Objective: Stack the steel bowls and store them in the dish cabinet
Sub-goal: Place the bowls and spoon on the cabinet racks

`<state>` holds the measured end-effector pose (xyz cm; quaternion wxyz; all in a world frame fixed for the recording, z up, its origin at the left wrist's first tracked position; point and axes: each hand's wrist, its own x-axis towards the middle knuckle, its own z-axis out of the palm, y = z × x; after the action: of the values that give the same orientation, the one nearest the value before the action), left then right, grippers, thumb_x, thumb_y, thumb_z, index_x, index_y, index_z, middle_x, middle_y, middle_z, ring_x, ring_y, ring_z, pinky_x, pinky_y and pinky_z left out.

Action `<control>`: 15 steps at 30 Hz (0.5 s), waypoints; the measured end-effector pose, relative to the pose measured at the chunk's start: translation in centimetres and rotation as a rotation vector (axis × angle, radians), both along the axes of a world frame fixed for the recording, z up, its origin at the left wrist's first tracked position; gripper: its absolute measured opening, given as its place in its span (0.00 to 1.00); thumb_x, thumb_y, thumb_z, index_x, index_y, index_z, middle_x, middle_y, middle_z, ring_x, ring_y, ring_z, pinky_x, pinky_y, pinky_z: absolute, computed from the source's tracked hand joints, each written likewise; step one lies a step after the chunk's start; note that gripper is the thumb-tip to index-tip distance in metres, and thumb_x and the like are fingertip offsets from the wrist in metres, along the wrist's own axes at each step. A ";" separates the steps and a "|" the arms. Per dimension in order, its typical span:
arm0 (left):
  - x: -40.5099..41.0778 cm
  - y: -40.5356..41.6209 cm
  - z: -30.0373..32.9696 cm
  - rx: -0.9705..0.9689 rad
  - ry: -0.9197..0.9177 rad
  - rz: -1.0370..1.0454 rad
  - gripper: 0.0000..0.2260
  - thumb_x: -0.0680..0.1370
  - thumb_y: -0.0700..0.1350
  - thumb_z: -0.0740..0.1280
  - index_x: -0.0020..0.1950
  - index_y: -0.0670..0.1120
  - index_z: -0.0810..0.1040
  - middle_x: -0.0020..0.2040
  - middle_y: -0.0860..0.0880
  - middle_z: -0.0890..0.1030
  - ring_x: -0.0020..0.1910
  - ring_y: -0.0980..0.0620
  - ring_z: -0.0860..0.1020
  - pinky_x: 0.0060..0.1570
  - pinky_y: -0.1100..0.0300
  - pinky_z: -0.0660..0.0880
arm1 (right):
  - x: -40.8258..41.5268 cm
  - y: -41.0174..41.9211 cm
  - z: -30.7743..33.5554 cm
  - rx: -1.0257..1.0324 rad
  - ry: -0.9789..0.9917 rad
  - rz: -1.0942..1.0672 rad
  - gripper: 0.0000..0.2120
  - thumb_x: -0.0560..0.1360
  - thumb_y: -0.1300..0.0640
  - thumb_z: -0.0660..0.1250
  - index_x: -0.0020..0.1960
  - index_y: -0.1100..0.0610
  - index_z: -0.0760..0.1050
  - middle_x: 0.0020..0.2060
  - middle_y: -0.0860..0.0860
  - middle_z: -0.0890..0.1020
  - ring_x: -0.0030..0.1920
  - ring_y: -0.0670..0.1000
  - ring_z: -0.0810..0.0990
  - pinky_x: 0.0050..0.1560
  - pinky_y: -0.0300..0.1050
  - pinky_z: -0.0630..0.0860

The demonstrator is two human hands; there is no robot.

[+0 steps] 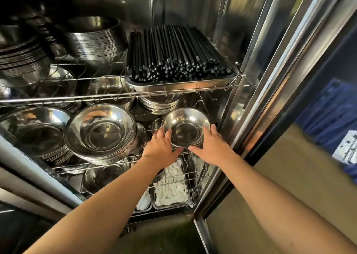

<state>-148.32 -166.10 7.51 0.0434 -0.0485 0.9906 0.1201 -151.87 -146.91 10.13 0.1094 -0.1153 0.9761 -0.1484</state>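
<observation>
A small stack of steel bowls (pixel 185 127) sits tilted toward me at the right end of the cabinet's middle wire shelf (pixel 114 167). My left hand (pixel 161 147) grips its left rim and underside, and my right hand (pixel 211 146) holds its right side. The thumbs meet under the bowls. To the left on the same shelf leans a larger stack of steel bowls (pixel 101 133), and another stack (pixel 38 132) lies further left.
The upper wire shelf (pixel 116 96) carries a steel tray (pixel 183 83) full of black chopsticks and stacks of steel bowls (pixel 94 39). Below are trays with white utensils (pixel 172 188). The open cabinet door frame (pixel 270 79) stands close on the right.
</observation>
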 end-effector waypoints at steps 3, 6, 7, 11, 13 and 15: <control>-0.2 0.2 -0.6 0.041 -0.015 0.020 0.42 0.76 0.68 0.58 0.81 0.49 0.46 0.82 0.42 0.46 0.79 0.41 0.53 0.72 0.44 0.64 | -0.6 0.1 -0.2 -0.028 -0.049 -0.029 0.54 0.74 0.31 0.68 0.84 0.56 0.42 0.83 0.61 0.43 0.83 0.61 0.51 0.78 0.61 0.59; -0.2 0.2 -0.9 0.090 -0.019 0.034 0.41 0.76 0.68 0.59 0.81 0.50 0.47 0.81 0.41 0.42 0.78 0.39 0.58 0.71 0.44 0.65 | -1.0 0.1 -0.2 -0.044 -0.069 -0.035 0.56 0.73 0.31 0.70 0.84 0.56 0.42 0.83 0.61 0.44 0.82 0.61 0.53 0.77 0.60 0.60; -0.2 0.2 -1.0 0.114 -0.021 0.045 0.41 0.75 0.68 0.60 0.81 0.50 0.47 0.81 0.41 0.42 0.77 0.39 0.60 0.71 0.44 0.66 | -1.1 0.1 -0.2 -0.046 -0.071 -0.033 0.56 0.73 0.31 0.70 0.84 0.57 0.42 0.83 0.61 0.45 0.82 0.61 0.53 0.77 0.60 0.60; -0.1 0.0 -1.1 0.244 -0.009 0.090 0.43 0.74 0.65 0.66 0.81 0.49 0.50 0.82 0.41 0.45 0.75 0.40 0.65 0.71 0.47 0.66 | -1.1 0.2 -0.2 -0.048 -0.074 -0.010 0.56 0.73 0.32 0.71 0.84 0.57 0.43 0.83 0.60 0.46 0.82 0.61 0.52 0.78 0.59 0.59; 0.1 -0.2 -1.1 0.285 0.016 0.104 0.44 0.73 0.64 0.68 0.81 0.48 0.51 0.81 0.41 0.48 0.77 0.41 0.63 0.72 0.49 0.64 | -1.0 0.2 -0.2 -0.046 -0.071 0.005 0.55 0.73 0.32 0.71 0.84 0.58 0.44 0.83 0.60 0.46 0.83 0.60 0.52 0.78 0.59 0.59; 0.5 -0.4 -1.1 0.301 0.030 0.112 0.44 0.73 0.63 0.69 0.81 0.47 0.52 0.81 0.41 0.49 0.78 0.42 0.60 0.72 0.49 0.63 | -0.9 0.0 -0.2 -0.048 -0.071 0.018 0.55 0.73 0.32 0.71 0.84 0.58 0.45 0.83 0.61 0.47 0.82 0.60 0.53 0.77 0.59 0.60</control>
<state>-147.84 -166.52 6.39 0.0288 -0.0946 0.9578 0.2699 -152.73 -146.88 9.91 0.1426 -0.1213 0.9666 -0.1749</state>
